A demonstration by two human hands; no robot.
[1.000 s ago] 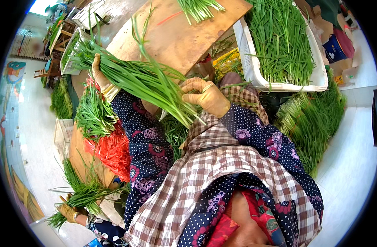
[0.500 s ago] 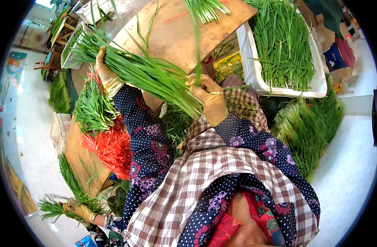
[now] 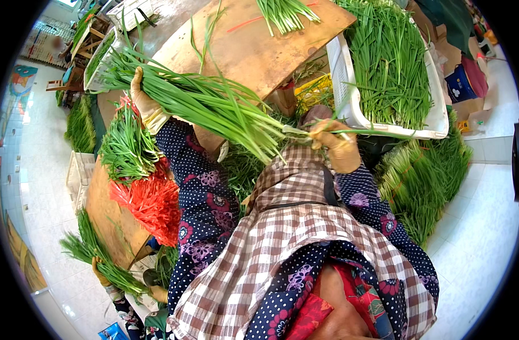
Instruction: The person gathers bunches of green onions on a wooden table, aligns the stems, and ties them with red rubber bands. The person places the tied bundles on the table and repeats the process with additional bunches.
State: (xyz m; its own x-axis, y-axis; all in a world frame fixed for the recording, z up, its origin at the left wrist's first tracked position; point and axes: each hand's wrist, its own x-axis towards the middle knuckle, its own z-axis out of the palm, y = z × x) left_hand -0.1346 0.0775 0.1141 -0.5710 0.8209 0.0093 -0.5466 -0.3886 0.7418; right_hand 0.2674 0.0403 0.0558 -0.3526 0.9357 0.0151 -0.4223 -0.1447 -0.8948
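My left hand (image 3: 148, 103), in a pale yellow glove, is closed around the leafy end of a big bunch of garlic chives (image 3: 205, 105). The bunch slants down to the right, its pale stem ends in front of my checked apron. Just right of those ends is my gloved right hand (image 3: 340, 150), its fingers pinched on a few loose chive blades (image 3: 381, 133). One long green blade trails to the right from it, and a pale, limp bit sticks out to the left toward the bunch.
A wooden board (image 3: 245, 56) ahead carries another chive bunch (image 3: 285, 14). A white crate (image 3: 440, 122) full of chives stands at right, with a chive heap (image 3: 426, 181) below it. Red ties (image 3: 152, 204) lie left. Lower left, another person's gloved hand (image 3: 99, 273) holds chives.
My right hand has moved right, away from the bunch's stem ends, drawing loose blades along. My left hand keeps its hold. At lower left the other person's chives have shifted.
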